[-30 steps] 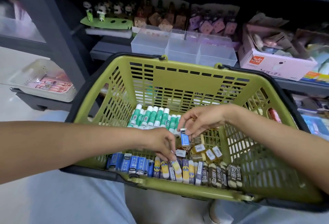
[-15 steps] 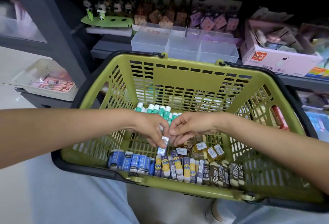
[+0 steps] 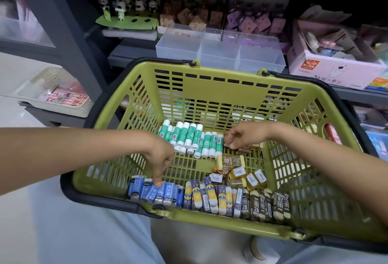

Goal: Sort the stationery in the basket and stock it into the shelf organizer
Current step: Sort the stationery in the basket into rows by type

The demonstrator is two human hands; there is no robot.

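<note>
Head view: left hand point(image 3: 161, 159) pinches a blue eraser point(image 3: 156, 190) at the basket's point(image 3: 210, 93) near edge; right hand point(image 3: 241, 135) seemingly pinches something small beside the glue sticks point(image 3: 189, 139). Erasers look light, firm; grip the sides.

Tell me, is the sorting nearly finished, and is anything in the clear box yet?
Sorting looks well along: green glue sticks, blue erasers, yellow erasers and 2B erasers lie grouped in the basket. The left hand touches the blue ones; the right hand pinches a small brown item. The clear organizer looks empty, so stocking remains.
</note>
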